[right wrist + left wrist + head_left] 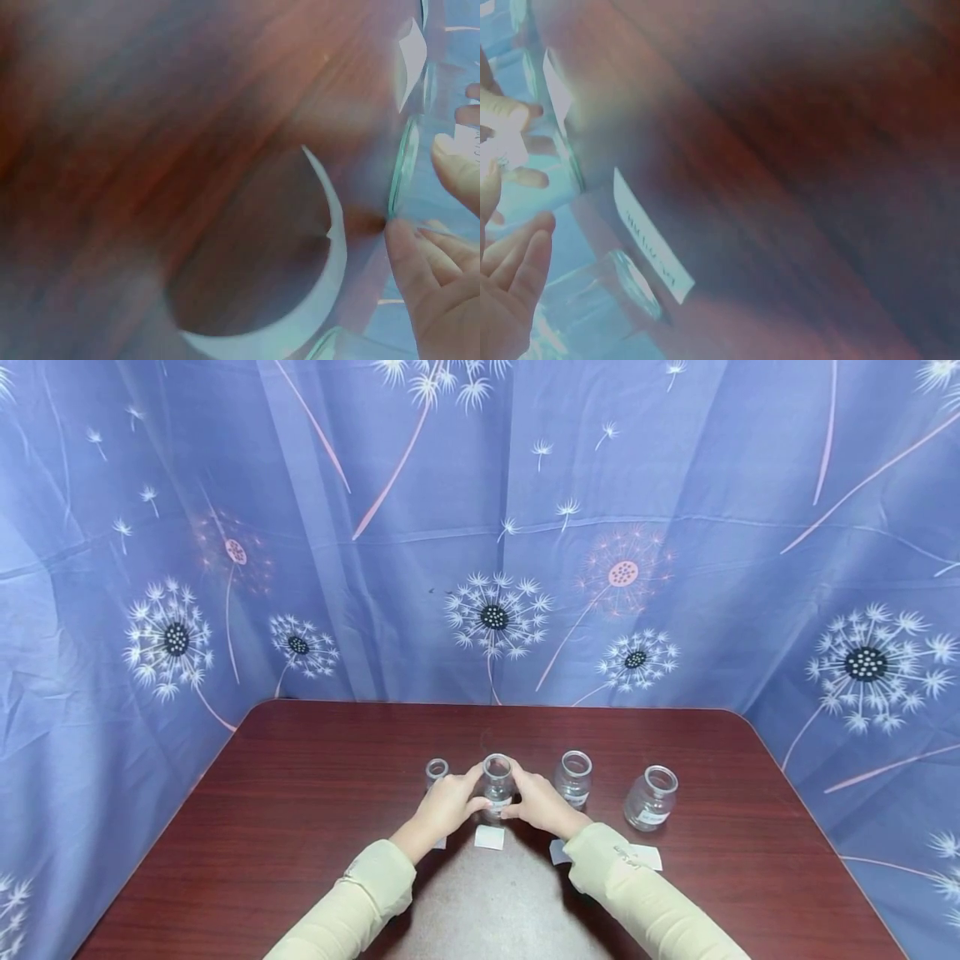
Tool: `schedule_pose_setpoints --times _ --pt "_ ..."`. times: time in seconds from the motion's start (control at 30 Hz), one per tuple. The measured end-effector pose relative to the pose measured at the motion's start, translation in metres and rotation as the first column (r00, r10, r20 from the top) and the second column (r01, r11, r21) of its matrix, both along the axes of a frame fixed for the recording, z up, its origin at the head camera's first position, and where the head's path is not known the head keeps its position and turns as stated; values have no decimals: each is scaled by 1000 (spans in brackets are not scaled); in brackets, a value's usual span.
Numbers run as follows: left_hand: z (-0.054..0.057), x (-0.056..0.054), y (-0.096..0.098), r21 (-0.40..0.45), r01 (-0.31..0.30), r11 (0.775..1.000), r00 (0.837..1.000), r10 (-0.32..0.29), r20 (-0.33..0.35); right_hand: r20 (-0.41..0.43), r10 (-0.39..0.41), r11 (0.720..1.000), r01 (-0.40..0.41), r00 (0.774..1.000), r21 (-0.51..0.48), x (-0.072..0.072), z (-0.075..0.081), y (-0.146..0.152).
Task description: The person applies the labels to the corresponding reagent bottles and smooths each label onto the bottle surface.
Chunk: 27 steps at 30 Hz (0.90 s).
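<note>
Gripping a clear, round-mouthed glass jar (498,787), second from left: fingers of the left hand (447,803) and right hand (546,802) curl round its sides, thumbs on the near side. Smooth glass could slip imo if one side squeezes harder. Also, the smaller clear glass jar (437,768) sits just beside the left hand, so swinging outward carelessly might tip it over.
</note>
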<state>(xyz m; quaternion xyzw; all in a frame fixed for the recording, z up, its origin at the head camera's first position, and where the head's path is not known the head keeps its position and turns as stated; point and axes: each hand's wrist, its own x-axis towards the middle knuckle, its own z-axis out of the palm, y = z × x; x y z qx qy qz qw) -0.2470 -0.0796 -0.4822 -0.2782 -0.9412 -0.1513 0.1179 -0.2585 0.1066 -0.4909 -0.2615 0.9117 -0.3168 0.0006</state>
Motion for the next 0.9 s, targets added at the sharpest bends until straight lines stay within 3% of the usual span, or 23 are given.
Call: schedule_pose_setpoints --times 0.17,0.43,0.67,0.9 --pt "3 -1 0 10 2 1000 998 -3 60 5 8 1000 -8 1000 10 -1 0 2" --pt "6 -3 2 -21 -20 1000 996 22 91 -30 -21 1000 21 999 16 -3 -1 1" --pt "6 -3 1 -25 -21 999 999 22 24 -6 11 1000 -11 1000 -5 -2 4 3" --pt "14 2 -4 40 -39 998 998 38 45 43 85 989 -79 995 -128 -2 14 8"
